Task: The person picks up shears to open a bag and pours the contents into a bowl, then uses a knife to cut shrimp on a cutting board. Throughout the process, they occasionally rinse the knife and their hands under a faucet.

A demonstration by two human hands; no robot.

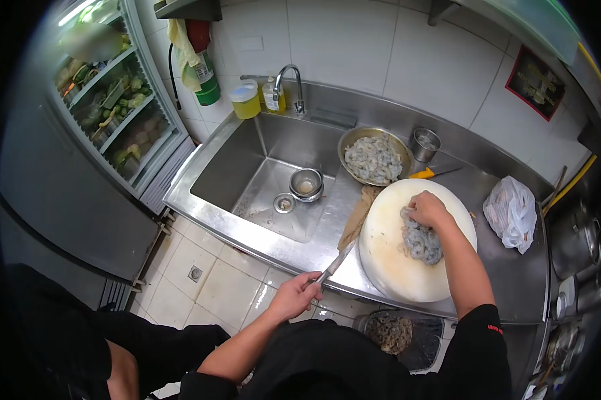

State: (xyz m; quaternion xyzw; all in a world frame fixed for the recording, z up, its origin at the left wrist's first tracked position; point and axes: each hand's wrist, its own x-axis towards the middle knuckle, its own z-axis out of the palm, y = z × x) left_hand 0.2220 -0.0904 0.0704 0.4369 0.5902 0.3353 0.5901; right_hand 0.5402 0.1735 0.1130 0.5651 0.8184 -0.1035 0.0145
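Observation:
My left hand (294,295) is wrapped around the handle of a knife (336,262), held at the front edge of the counter. Its blade points up and away, beside a thick round white chopping board (387,267). Over that board, my right hand (427,208) has its fingers closed on peeled raw shrimp (422,243) at the top of a small grey pile. The fingertips are partly hidden among the shrimp. Behind the board stands a metal bowl (344,148) heaped with more shrimp (375,159). A brown cloth (359,217) lies against the board's left side.
Left is a steel sink (230,160) holding small metal bowls (306,184). A yellow-handled tool (422,173), metal cup (426,143) and plastic bag (511,212) surround the board. Below is a lined bin (424,333) with scraps. Another person's dark clothing (54,333) shows lower left.

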